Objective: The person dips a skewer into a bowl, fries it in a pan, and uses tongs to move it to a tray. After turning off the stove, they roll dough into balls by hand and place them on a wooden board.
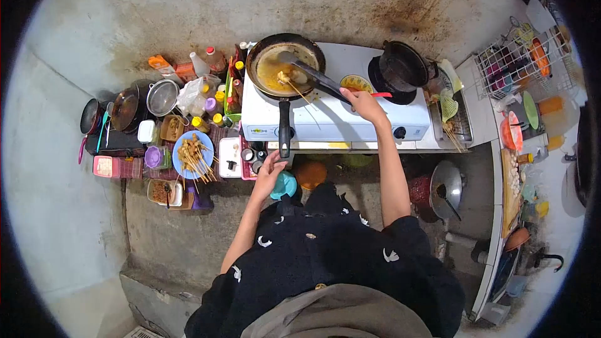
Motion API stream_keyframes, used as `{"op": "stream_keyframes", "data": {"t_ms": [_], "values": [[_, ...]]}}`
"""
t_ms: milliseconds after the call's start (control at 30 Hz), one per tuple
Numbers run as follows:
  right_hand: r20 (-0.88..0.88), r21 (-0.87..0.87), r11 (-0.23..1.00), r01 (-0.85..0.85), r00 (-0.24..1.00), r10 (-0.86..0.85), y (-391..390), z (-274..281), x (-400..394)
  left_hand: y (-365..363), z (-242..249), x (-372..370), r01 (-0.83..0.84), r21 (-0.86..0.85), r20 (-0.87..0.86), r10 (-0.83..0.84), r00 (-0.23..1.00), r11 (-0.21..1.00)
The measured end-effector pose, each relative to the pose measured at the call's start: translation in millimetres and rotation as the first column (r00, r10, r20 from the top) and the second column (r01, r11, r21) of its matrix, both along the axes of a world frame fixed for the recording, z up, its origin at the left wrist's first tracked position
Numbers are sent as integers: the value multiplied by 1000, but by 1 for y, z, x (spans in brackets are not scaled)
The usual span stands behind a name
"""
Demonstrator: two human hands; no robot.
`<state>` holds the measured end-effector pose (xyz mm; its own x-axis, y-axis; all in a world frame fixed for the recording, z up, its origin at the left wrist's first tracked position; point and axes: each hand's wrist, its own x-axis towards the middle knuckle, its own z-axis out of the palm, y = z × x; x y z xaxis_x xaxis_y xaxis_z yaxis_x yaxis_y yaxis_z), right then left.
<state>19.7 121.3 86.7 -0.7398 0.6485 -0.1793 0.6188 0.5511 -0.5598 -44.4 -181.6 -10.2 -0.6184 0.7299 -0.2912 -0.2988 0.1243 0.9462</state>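
My right hand [366, 105] is closed round the handle of a long black spatula [322, 79]. The spatula's flat head reaches over the frying pan [317, 53] on the left burner, which holds yellowish oil. In the pan lies a skewer [284, 77] with battered food on its end, its stick crossing the near rim. My left hand [268, 174] is low in front of the stove, its fingers apart right by the tip of the pan's black handle [285, 128]. Behind my right hand, a patterned bowl [357, 82] with a red-handled utensil stands on the stove.
A black pot [402, 66] stands on the right burner of the white stove [338, 124]. Left of the stove are a blue plate of skewers [194, 154], several sauce bottles and a strainer [163, 97]. A dish rack [523, 62] is at the right. Below is a wok [446, 181].
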Motion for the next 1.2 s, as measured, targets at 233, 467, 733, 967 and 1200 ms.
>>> {"op": "stream_keyframes", "data": {"t_ms": [233, 467, 733, 967, 1200], "values": [[42, -58, 998, 24, 999, -21, 1, -2, -2, 0, -10, -2, 23, 11, -34, -22, 999, 1000], [85, -160, 987, 22, 996, -8, -3, 2, -2, 0, -11, -3, 18, 6, -23, -18, 1000, 1000], [41, -91, 994, 53, 998, -49, -14, 3, -3, 0, -14, -3, 24, 31, -33, -23, 999, 999], [-8, -70, 997, 43, 999, -44, -15, -9, -2, -1, -22, -3, 12, 51, -15, -11, 1000, 999], [-46, -89, 995, 35, 998, -39, -5, -23, -6, -1, -9, -2, 21, 6, -14, -21, 1000, 1000]]}}
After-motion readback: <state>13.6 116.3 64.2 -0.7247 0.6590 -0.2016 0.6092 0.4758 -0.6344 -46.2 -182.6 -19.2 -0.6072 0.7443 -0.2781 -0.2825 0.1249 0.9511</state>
